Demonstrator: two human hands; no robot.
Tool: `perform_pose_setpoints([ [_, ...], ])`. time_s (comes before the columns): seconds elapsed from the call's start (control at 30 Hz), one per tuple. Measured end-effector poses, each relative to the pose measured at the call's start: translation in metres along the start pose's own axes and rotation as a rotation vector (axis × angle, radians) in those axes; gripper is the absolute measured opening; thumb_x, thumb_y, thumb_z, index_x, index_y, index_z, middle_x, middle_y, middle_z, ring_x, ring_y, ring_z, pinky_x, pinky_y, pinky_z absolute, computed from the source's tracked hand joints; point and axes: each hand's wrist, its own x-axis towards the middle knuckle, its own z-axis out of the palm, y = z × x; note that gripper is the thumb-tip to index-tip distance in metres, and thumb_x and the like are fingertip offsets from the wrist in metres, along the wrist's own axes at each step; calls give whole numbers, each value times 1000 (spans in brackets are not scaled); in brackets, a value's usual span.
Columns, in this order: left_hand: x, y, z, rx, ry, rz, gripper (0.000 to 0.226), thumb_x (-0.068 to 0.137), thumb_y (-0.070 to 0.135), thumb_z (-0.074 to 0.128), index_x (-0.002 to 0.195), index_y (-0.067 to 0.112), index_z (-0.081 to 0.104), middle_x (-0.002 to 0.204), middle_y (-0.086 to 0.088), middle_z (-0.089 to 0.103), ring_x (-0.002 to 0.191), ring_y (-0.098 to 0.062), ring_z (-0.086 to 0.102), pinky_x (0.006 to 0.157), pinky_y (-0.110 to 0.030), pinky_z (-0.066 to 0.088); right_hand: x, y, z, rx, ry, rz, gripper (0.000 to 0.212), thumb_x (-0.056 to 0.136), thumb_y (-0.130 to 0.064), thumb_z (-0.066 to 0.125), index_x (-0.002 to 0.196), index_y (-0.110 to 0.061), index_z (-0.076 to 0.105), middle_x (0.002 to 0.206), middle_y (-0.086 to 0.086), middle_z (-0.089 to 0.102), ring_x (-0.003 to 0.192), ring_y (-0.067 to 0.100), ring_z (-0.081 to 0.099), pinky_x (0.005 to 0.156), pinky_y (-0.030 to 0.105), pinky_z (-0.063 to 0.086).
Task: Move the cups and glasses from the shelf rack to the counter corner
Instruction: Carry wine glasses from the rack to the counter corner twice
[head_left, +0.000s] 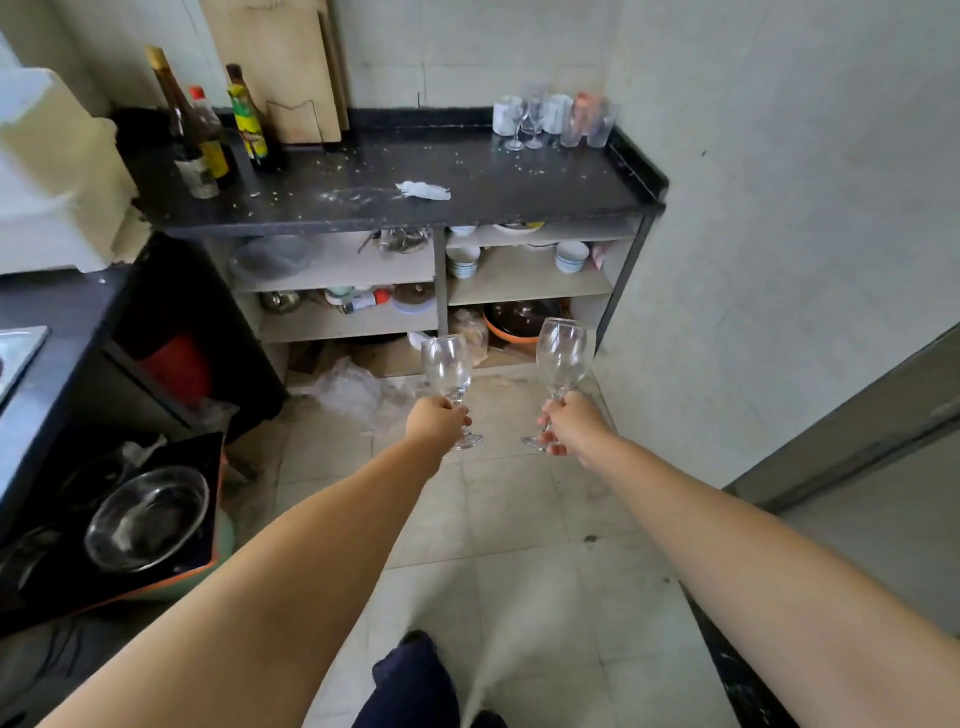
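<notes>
Two wine glasses carried upright, one per hand.
Left hand (438, 419) grips the left wine glass (448, 370) by its stem; right hand (571, 422) grips the right wine glass (562, 358) likewise, above the floor (519, 545).

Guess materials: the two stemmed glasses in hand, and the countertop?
Left hand glass: clear glass, glossy; shelves show through the bowl. Right hand glass: same look, with bright rim highlights; clear plastic can't be ruled out. Countertop: dark speckled stone, likely polished granite or a composite, showing a soft sheen.
</notes>
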Motion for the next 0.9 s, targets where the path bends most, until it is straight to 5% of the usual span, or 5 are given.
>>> perform_pose_setpoints([
  [0.37, 170, 129, 56, 75, -49, 87, 26, 94, 10, 50, 69, 8, 55, 75, -3, 61, 55, -11, 47, 50, -22, 39, 165, -104, -66, 65, 106, 11, 26, 101, -12, 34, 78, -12, 45, 68, 4, 51, 50, 15, 48, 27, 11, 37],
  [0.57, 252, 204, 84, 133, -60, 111, 29, 93, 11, 50, 64, 9, 51, 60, -1, 51, 51, -13, 44, 46, -22, 36, 242, -159, -100, 76, 105, 7, 15, 101, -12, 36, 100, -6, 50, 72, 4, 52, 51, 16, 51, 29, 13, 40],
  [0.9, 395, 307, 167, 102, -40, 122, 36, 93, 10, 48, 58, 15, 54, 84, -7, 65, 55, -15, 49, 67, -29, 42, 412, -248, -179, 15, 107, -57, 17, 101, -15, 37, 102, -6, 51, 84, 9, 55, 56, 15, 54, 46, 25, 45],
])
